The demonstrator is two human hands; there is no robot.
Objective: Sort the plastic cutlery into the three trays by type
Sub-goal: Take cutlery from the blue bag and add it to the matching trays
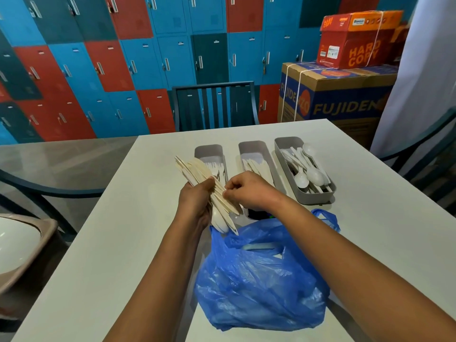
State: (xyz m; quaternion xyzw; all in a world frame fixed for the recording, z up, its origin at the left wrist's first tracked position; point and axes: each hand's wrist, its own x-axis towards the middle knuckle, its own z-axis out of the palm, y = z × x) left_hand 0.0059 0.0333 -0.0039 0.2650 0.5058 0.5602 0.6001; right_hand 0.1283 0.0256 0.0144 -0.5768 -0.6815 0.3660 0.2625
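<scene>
- Here, the left hand (197,201) is gripping a fanned bundle of cream-white plastic cutlery (204,183), fingers curled round its middle, just above the white counter (123,243).
- The bundle is slanting from upper left to lower right, its lower tips hanging just over the crumpled blue plastic bag (261,280).
- The right hand (249,191) is pinching one piece at the bundle's right edge, fingertips closed on it, right beside the left hand.
- Both hands are hovering in front of the three grey oblong plastic trays, which are sitting side by side further back on the counter.
- The left tray (209,150) is holding white forks and lying partly behind the bundle.
- The middle tray (254,148) is holding flat cream pieces, seemingly knives, just beyond the right hand.
- The right tray (287,144) is holding white spoons, well apart from both hands.
- The blue bag is lying on the counter between the forearms, nearest the viewer, with a pale piece showing in its mouth.
</scene>
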